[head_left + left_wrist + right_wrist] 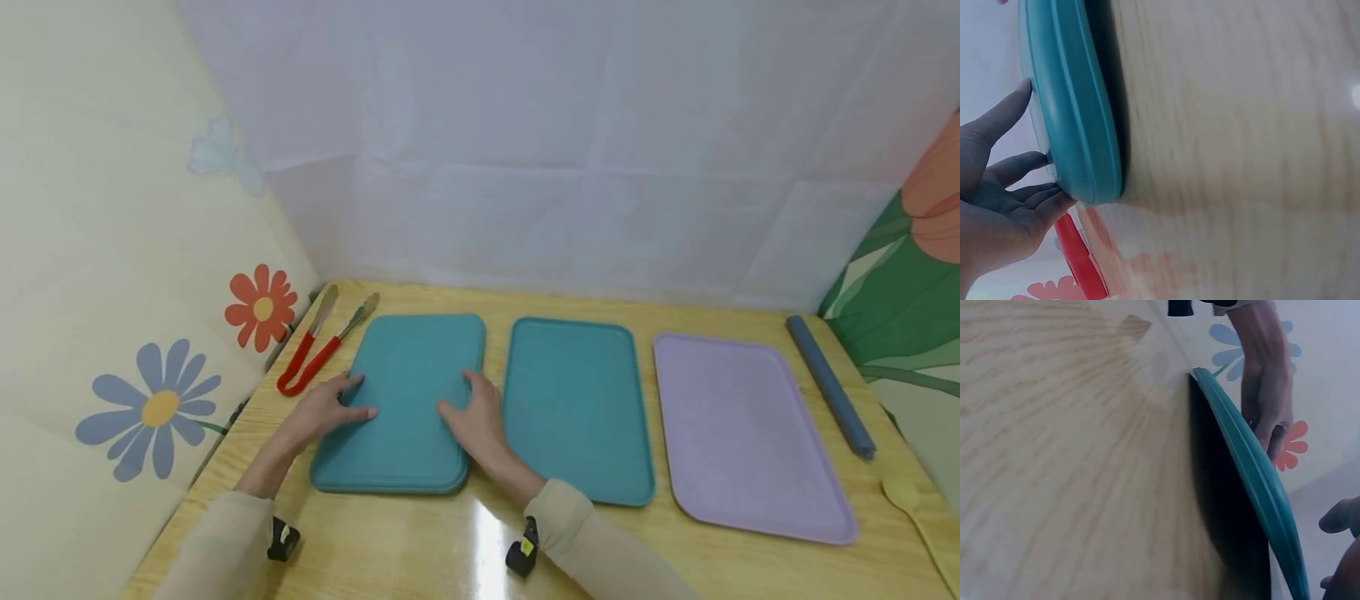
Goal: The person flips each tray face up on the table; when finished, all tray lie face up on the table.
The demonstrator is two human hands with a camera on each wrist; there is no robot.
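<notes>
On the left side of the table lies a teal tray (pixel 408 358), its flat face up and its edge showing ridged bands. My left hand (pixel 326 408) is at its left edge, the thumb on top and the fingers at the side. In the left wrist view the fairly straight fingertips of the left hand (pixel 1007 200) meet the tray's rounded rim (pixel 1075 119). Over the right edge is my right hand (pixel 480 417), thumb and index finger spread. Only part of the right hand (pixel 1344 537) shows beside the tray (pixel 1247 462) in the right wrist view.
A second teal tray (pixel 577 408) lies just right, then a lilac tray (pixel 750 433). Red-handled tongs (pixel 318 350) lie at the back left. A dark blue roll (pixel 831 387) and a pale yellow spoon (pixel 903 496) lie along the table's right edge.
</notes>
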